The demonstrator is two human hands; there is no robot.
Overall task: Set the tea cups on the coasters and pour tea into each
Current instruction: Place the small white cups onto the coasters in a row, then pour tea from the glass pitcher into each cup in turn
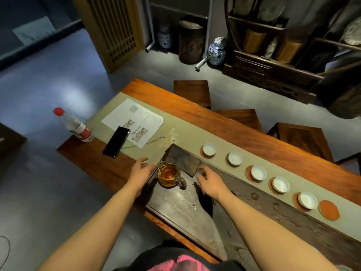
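Both bare forearms reach over the dark tea tray — left hand spread and empty just left of the glass pitcher of amber tea, right hand spread and empty just right of it. Further right, five white cups sit on coasters along the runner — a sixth coaster is bare.

Both bare forearms reach forward, left hand and right hand empty, fingers loosely spread
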